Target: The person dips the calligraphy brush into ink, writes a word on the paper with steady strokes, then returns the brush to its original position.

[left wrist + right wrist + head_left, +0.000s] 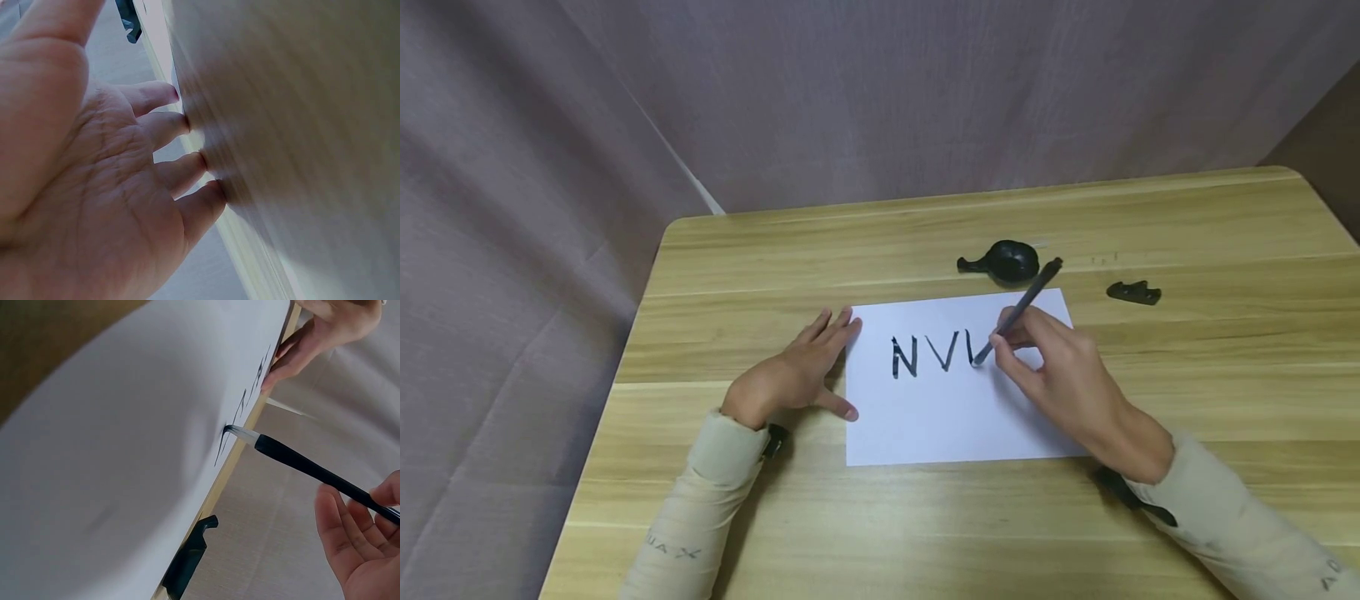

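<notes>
My right hand (1071,387) pinches a dark-handled calligraphy brush (1033,292) between thumb and fingers. In the right wrist view the brush (300,464) has pale bristles with a black, bent tip touching the paper. The white sheet of paper (917,429) bears a black N, a V and a third, partly hidden stroke or letter at the brush tip. At the sheet's left edge my left hand (793,371) lies with fingers spread, fingertips and thumb touching the edge. Its palm (106,181) faces the left wrist camera, and it holds nothing.
A black, gourd-shaped ink dish (1013,262) with a short handle stands just beyond the paper's top edge. To its right lies a small black notched brush rest (1135,292). Grey curtain (880,92) hangs behind the wooden table (775,258).
</notes>
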Action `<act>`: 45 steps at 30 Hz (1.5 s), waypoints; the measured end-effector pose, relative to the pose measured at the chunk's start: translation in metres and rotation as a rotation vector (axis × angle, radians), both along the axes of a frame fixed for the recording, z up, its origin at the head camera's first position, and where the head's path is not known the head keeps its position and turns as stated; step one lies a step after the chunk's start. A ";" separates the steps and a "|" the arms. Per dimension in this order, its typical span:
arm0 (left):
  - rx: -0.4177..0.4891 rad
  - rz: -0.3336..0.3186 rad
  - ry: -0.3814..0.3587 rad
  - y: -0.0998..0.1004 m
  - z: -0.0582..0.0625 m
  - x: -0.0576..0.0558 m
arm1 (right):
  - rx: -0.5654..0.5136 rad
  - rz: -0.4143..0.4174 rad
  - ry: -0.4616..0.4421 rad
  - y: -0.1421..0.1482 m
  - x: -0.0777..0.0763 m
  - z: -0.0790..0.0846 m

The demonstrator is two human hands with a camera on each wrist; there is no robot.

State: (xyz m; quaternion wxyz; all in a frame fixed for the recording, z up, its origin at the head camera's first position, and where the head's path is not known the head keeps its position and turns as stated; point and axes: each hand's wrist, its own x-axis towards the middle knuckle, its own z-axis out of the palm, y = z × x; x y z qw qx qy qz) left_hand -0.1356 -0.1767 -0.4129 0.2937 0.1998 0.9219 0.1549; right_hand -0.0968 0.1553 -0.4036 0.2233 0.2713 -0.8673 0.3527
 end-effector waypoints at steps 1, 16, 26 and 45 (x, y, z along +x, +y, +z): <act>-0.001 0.000 -0.001 0.000 0.000 0.000 | 0.002 -0.002 -0.003 0.000 0.001 0.000; 0.016 -0.003 -0.005 -0.001 0.000 0.000 | -0.010 -0.029 -0.094 -0.002 0.006 0.004; 0.021 -0.001 -0.015 0.000 0.000 0.001 | -0.005 -0.076 -0.075 0.003 0.006 0.009; 0.004 0.002 0.001 -0.002 0.000 0.004 | -0.021 -0.091 0.055 0.009 -0.011 0.012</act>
